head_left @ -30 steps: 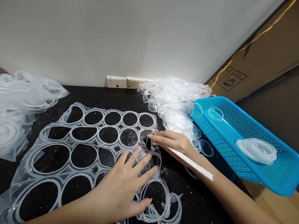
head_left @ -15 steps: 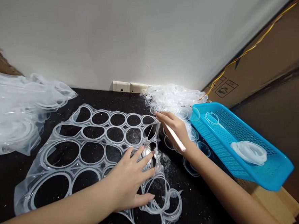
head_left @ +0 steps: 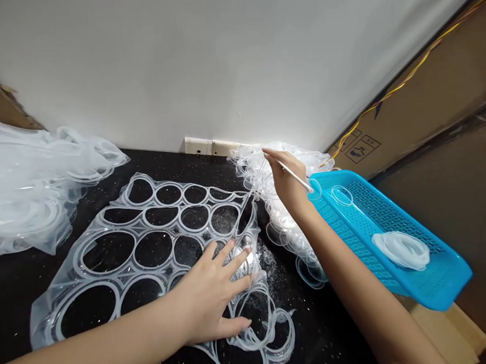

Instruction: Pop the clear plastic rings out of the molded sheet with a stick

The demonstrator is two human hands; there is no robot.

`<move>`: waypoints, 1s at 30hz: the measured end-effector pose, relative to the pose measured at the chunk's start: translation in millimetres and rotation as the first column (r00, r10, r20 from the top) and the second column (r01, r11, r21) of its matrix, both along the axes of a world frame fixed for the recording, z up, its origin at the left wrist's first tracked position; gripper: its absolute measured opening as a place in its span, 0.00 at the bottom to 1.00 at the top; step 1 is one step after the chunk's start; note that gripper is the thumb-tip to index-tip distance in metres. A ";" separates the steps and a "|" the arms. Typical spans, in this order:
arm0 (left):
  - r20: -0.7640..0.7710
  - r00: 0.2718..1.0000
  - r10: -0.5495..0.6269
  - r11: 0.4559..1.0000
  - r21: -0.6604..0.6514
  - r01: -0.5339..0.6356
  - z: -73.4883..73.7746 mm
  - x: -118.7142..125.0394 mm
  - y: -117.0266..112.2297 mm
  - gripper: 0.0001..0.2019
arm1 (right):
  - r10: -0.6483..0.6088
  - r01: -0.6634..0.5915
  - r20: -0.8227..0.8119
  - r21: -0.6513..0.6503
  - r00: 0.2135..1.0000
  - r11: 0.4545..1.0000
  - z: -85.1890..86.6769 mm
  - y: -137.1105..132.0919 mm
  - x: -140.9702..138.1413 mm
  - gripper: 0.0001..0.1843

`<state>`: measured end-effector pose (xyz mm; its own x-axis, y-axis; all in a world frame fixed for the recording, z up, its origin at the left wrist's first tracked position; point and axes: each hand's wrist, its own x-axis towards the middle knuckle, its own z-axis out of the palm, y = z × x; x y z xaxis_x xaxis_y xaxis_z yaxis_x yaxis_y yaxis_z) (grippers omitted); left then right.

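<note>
A translucent sheet patterned with rows of round holes lies on the black tabletop. My left hand is spread flat on it, fingers apart, pressing near its right side. Up and to the right, my right hand is closed around a slim white stick-like tool. From its fingertips a thin translucent strand stretches down to the sheet's right edge, pulled taut. Under my left thumb's side, loose translucent rings curl over the sheet's corner.
A heap of clear rings lies behind and below my right hand. The blue basket at the right holds a bundle of rings. Stacked translucent sheets lie at the left. Wall sockets and a cardboard box border the table.
My right hand has moved up and away from the sheet with the tool, stretching the strand and lifting the sheet's upper right edge slightly. My left hand stays in place.
</note>
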<state>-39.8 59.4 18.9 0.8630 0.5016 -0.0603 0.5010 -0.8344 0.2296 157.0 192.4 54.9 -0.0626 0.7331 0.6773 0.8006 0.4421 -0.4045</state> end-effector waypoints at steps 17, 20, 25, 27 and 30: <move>0.124 0.992 0.022 0.971 0.233 -0.050 -8.0 2.8 0.2 0.25 | 0.120 -0.446 -0.479 -0.659 0.870 0.605 11.0 -23.2 9.6 0.19; 0.211 0.977 0.033 0.969 0.233 -0.083 -1.1 0.6 5.6 0.19 | 0.117 -0.539 -0.577 -0.644 0.808 0.543 10.7 -24.2 8.7 0.20; 0.272 0.959 0.083 0.967 0.211 -0.143 15.9 -7.8 16.7 0.14 | 0.148 -0.470 -0.500 -0.614 0.853 0.634 21.4 -28.0 11.9 0.20; 0.280 0.952 0.120 0.965 0.193 -0.179 20.3 -12.8 22.9 0.14 | 0.175 -0.415 -0.408 -0.632 0.896 0.654 28.2 -32.4 12.2 0.20; 0.232 0.955 0.182 0.947 0.220 -0.234 23.0 -21.2 35.6 0.13 | 0.271 -0.366 -0.247 -0.670 0.930 0.646 36.8 -41.3 10.2 0.17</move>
